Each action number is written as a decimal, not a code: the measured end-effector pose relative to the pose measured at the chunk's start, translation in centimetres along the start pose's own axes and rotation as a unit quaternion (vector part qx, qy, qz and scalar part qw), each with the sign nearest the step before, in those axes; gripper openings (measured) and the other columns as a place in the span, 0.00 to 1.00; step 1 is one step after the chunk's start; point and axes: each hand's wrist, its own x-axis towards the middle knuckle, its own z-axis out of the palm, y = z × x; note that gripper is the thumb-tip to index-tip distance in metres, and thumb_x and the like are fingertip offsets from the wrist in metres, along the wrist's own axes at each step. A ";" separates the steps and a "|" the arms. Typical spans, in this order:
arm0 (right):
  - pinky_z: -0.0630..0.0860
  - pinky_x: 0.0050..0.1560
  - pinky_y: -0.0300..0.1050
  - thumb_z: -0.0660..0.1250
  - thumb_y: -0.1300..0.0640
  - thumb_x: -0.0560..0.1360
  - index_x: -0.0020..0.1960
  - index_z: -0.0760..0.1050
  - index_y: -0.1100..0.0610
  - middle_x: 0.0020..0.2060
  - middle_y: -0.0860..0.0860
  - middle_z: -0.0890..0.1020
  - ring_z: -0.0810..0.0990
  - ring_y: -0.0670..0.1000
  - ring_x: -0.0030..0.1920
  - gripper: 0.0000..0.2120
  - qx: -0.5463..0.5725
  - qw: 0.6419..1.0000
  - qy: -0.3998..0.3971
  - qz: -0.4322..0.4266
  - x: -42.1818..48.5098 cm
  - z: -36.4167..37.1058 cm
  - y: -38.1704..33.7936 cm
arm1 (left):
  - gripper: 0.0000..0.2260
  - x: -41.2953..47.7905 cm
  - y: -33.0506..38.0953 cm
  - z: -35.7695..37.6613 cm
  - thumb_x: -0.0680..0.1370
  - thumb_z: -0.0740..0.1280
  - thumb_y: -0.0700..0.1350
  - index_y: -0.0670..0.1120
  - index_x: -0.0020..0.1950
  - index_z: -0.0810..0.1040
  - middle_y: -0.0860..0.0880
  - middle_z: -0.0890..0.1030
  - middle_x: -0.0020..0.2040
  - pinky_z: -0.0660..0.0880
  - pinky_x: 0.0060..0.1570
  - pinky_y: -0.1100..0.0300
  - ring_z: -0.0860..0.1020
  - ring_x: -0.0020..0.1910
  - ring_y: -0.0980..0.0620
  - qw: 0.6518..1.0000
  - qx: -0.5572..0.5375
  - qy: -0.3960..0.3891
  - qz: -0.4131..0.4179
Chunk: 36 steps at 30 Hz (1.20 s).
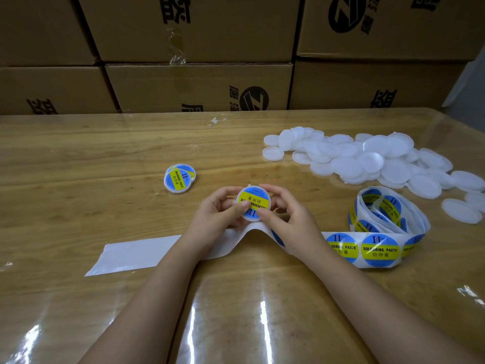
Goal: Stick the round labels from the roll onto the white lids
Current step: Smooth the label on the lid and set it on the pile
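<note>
Hands meet over the middle of the wooden table (78, 166). The left hand (217, 208) and the right hand (286, 216) both hold one white lid (252, 187) between them. Their fingers curl round its edges. Both thumbs press down on the round label (256, 199) that sits on the lid. The label is blue with a yellow band and dark letters, and it looks upside down in this view.

Under the wrists lies a long paper strip (136, 252). Its left part is bare and white. It bumps up into a small hill between the two arms. Its right part has more blue and yellow labels on it, side by side. That part runs into the loose roll (388, 211), which lies on the table to the right of the right hand.

Behind the roll, on the right side of the table, is a big pile of plain white lids (367, 158). To the left of the hands, a bit farther back, is a small stack of lids with labels (179, 177) on them.

A clear shiny sheet covers the table top. Brown cardboard boxes (199, 85) with black marks stand stacked along the back.
</note>
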 end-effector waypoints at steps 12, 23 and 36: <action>0.78 0.49 0.48 0.63 0.63 0.78 0.52 0.75 0.52 0.40 0.55 0.85 0.84 0.53 0.44 0.07 0.087 0.996 0.024 0.013 0.1 0.0 -0.1 | 0.12 -0.2 0.1 0.4 0.72 0.67 0.44 0.46 0.55 0.79 0.47 0.84 0.39 0.73 0.35 0.66 0.78 0.36 0.55 1.000 -0.009 -0.021 0.010; 0.72 0.48 0.35 0.67 0.63 0.75 0.58 0.71 0.42 0.41 0.42 0.81 0.78 0.41 0.44 0.19 0.010 1.000 0.025 -0.012 0.4 0.1 0.5 | 0.15 0.4 0.3 -0.1 0.79 0.62 0.35 0.47 0.64 0.71 0.46 0.78 0.36 0.76 0.32 0.63 0.77 0.29 0.55 0.992 -0.035 0.120 0.020; 0.73 0.47 0.37 0.63 0.64 0.77 0.50 0.76 0.42 0.37 0.43 0.81 0.78 0.43 0.43 0.16 0.028 0.998 0.050 0.013 0.4 -0.1 0.5 | 0.22 1.7 -1.1 -3.7 0.78 0.61 0.37 0.47 0.71 0.64 0.52 0.79 0.50 0.74 0.44 0.62 0.78 0.41 0.54 0.917 0.111 0.383 -0.003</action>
